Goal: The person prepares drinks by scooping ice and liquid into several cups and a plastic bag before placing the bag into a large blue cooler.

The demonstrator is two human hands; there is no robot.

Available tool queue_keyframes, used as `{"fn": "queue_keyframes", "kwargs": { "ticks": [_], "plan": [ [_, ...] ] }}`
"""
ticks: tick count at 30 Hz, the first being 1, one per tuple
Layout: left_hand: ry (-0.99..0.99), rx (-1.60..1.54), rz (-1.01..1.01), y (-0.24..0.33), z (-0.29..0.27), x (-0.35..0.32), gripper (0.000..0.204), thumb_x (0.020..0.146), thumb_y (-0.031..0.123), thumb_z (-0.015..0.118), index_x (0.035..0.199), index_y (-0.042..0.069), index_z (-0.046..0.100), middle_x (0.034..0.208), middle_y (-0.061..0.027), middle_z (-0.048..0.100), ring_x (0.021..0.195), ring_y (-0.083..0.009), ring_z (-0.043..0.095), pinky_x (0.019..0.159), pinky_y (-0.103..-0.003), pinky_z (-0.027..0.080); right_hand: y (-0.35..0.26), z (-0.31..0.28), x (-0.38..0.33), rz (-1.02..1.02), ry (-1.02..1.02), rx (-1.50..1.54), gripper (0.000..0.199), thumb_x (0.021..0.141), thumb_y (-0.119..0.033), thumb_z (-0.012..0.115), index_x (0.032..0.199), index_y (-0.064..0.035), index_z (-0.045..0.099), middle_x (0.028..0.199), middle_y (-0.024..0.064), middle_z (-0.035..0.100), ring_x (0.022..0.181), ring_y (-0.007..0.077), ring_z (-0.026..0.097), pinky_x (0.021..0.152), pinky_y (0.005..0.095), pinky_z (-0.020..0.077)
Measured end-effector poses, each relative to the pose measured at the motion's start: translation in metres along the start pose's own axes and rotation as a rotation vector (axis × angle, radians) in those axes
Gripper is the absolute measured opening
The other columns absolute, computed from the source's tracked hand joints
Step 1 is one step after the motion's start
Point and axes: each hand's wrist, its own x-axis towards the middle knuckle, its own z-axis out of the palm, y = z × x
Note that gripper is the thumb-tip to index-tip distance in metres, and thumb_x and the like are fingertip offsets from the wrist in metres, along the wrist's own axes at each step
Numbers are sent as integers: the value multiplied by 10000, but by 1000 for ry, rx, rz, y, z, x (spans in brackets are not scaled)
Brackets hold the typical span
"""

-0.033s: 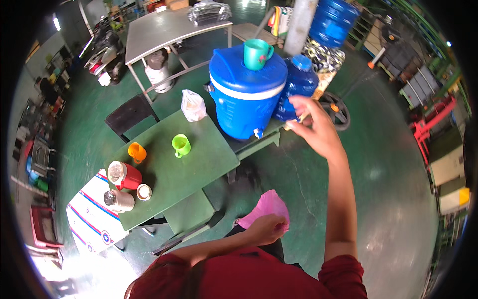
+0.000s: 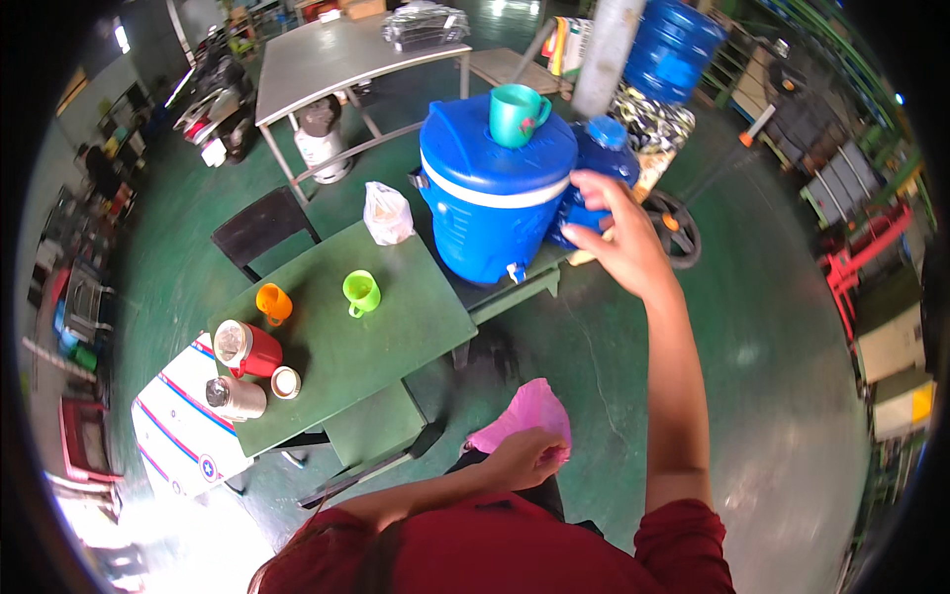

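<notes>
My left hand (image 2: 535,453) is closed around a bunched pink cloth (image 2: 529,408), held low in front of my body. My right hand (image 2: 625,236) is raised with thumb and fingers apart, nothing between them. It appears just right of a large blue drink cooler (image 2: 485,233), overlapping a blue water jug (image 2: 606,148) behind it. I cannot tell whether its fingertips touch the cooler. On the cooler's lid stands a teal mug (image 2: 514,117). A small white tap sits low on the cooler's front.
A green table (image 2: 336,366) holds a lime mug (image 2: 360,292), an orange mug (image 2: 273,302), a red jug (image 2: 252,349), a flask (image 2: 237,399) and a tied plastic bag (image 2: 387,212). Behind are a black chair (image 2: 262,228) and a metal table (image 2: 327,64). A post (image 2: 606,59) rises behind the cooler.
My right hand has come slightly closer to the cooler's side, its fingers still apart. The cooler and mug sit a little lower in view. My left hand keeps the pink cloth.
</notes>
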Motion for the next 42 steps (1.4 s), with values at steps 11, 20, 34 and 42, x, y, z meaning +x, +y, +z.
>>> {"fn": "queue_keyframes", "kwargs": {
  "ticks": [11, 20, 34, 42],
  "plan": [
    [528, 380, -124, -39, -49, 96, 126, 737, 102, 633, 847, 89, 572, 812, -73, 544, 845, -268, 550, 738, -380, 472, 140, 84, 250, -179, -254, -281, 941, 599, -301, 801, 1394, -136, 326, 1252, 197, 461, 1187, 366, 443, 990, 427, 389],
    [644, 805, -113, -92, -29, 110, 182, 747, 204, 582, 922, 150, 581, 790, -7, 510, 822, -179, 546, 797, -326, 447, 67, 246, 103, -473, -794, 154, 920, 584, -186, 806, 1371, -136, 333, 1200, 178, 433, 1148, 355, 459, 969, 405, 402],
    [670, 915, 68, -129, -46, 97, 348, 760, 241, 562, 1088, 130, 582, 897, -10, 586, 946, -186, 558, 902, -376, 425, 149, 428, -5, -366, -1007, -213, 1092, 564, -248, 854, 1430, -243, 189, 1420, 162, 198, 1341, 379, 216, 975, 685, 292],
    [654, 995, 366, -92, -98, 138, 251, 758, 223, 637, 990, 128, 621, 1090, -36, 593, 1084, -217, 540, 838, -340, 425, 108, 144, 98, -557, -608, 110, 627, 715, -76, 676, 1300, -111, 452, 1298, 159, 403, 1197, 350, 432, 996, 435, 373]
  ]
}}
